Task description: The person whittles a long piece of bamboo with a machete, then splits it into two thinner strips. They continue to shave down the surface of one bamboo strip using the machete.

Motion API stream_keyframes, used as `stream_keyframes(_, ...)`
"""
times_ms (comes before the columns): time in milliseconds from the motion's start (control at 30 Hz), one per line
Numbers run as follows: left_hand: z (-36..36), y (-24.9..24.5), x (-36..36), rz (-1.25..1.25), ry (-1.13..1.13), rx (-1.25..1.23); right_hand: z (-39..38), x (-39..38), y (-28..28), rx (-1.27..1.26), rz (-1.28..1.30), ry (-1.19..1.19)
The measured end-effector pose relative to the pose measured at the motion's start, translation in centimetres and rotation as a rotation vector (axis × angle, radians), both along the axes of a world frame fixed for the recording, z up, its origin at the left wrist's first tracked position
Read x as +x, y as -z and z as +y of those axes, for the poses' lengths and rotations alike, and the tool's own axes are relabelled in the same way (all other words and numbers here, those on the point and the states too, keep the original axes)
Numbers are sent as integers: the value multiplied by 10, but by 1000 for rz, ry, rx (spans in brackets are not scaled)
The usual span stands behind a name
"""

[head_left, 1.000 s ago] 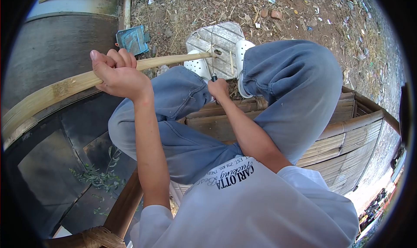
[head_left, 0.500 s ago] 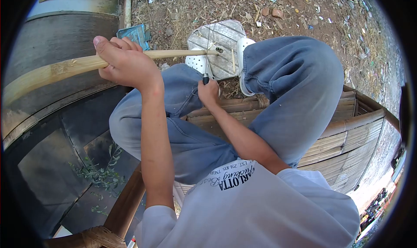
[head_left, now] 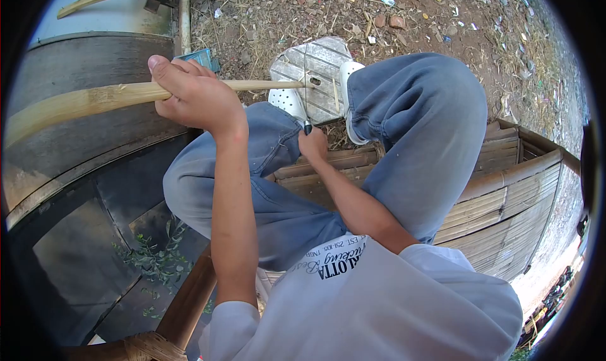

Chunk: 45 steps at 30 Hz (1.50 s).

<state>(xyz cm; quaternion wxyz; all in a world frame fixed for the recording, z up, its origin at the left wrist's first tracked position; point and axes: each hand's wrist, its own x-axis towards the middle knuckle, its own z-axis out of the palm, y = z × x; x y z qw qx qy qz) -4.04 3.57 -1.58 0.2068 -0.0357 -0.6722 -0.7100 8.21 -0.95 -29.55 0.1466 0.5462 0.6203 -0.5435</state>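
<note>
1. Legs in blue jeans point(head_left: 423, 114), folded up on the bamboo bench point(head_left: 524, 193); we mark them as framing the work area.
2. Long pale strip point(head_left: 101, 99) comes in from the left. Its narrow end reaches over the left edge of the slatted board point(head_left: 325, 51) and lies just left of the slot point(head_left: 315, 81). Change: that end has pulled back slightly from the slot.
3. Board sits between the white clogs point(head_left: 287, 102), left clog against or just under its left near corner; we can't tell which.
4. Left hand point(head_left: 202, 99): clenched round the strip, thumb on top. Change: it has moved nearer the board's left edge, so we judge that less strip lies between hand and tip.
5. Right hand point(head_left: 314, 144): wrapped round the black handle point(head_left: 308, 128) of a thin-bladed tool, near the board's near edge. Change: hand and handle have drawn back towards the body; we read that as the blade sliding back across the strip. Blade crosses near the strip's tip; over, under or touching, we can't tell.
6. Small stick point(head_left: 335, 90) on the board, near its right edge, apart from the strip.
</note>
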Motion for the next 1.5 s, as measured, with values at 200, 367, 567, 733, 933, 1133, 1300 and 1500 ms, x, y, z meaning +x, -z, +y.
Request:
stream_keyframes(200,4,-5,-4,-45,-52,27,0,-11,-22,115,262,22)
stream_keyframes(367,-3,2,-9,-166,-74,44,-8,-9,-14,143,237,44)
stream_keyframes(567,-19,4,-1,-19,304,268,-4,-21,-25,132,504,145)
stream_keyframes(733,-21,12,-8,102,284,95,2,-20,-26,131,465,162)
stream_keyframes(933,-22,15,-4,44,306,2,8,-28,-35,217,511,116)
stream_keyframes(1133,-31,29,-5,170,384,1,23,-8,10,39,129,-4)
stream_keyframes(1300,-38,31,-11,153,338,40,32,-30,-21,96,243,-50)
stream_keyframes(1500,-42,23,-13,118,291,114,40,-17,14,-24,150,-44)
